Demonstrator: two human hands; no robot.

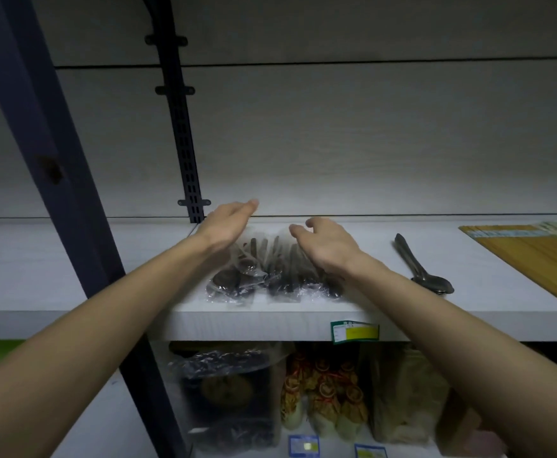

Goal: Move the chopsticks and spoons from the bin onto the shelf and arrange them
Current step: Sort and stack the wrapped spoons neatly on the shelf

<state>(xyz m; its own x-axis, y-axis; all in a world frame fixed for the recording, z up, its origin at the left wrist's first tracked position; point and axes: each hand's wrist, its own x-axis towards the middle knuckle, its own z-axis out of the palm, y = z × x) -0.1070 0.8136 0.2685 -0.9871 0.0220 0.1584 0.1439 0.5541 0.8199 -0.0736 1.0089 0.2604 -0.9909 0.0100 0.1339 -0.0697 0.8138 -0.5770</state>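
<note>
The plastic-wrapped dark spoons already lie at the white shelf front edge; left hand and right hand hover over them, fingers loose, holding nothing; metal spoons and bamboo chopsticks lie to their right; bin unseen, arranging seemingly remains.

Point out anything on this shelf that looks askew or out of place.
The metal spoons lie loose and diagonal on the shelf, apart from the bagged dark spoons between the left hand and right hand. The bamboo chopsticks at far right also sit angled to the shelf edge.
</note>
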